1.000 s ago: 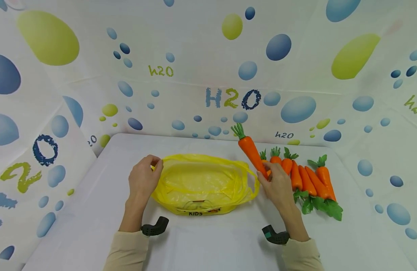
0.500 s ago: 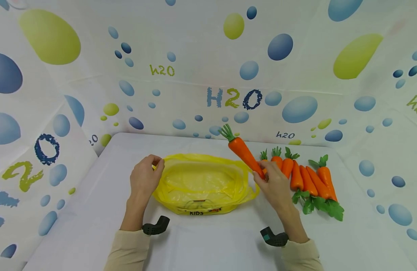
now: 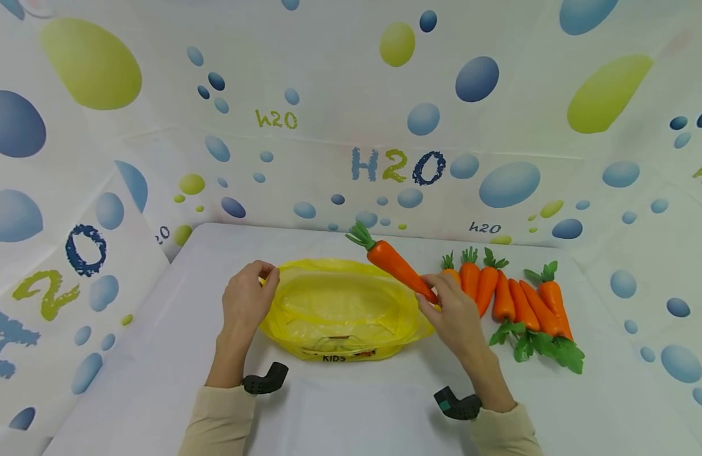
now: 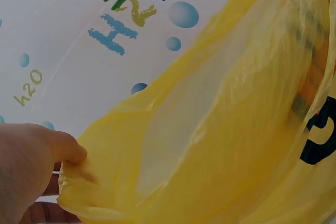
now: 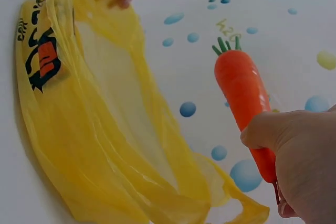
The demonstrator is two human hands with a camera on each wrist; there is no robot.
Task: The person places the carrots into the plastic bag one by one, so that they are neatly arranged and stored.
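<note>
Head view: right hand (image 3: 450, 313) pinches the carrot (image 3: 400, 268) near its tip, so it might slip; left hand (image 3: 248, 297) pinches the yellow bag (image 3: 335, 305).

Carrots (image 3: 503, 301): eight in total.
I count seven lying, one held carrot (image 3: 397, 265), one yellow bag (image 3: 336, 301), one left hand (image 3: 247, 297), one right hand (image 3: 456, 315), two wrist cameras (image 3: 266, 380).

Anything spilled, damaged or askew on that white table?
No spill or damage visible. Mildly odd: the row of glossy orange carrots right of the thin yellow plastic bag lies mixed, some green leafy tops toward the patterned white backdrop, others toward the near side.
</note>
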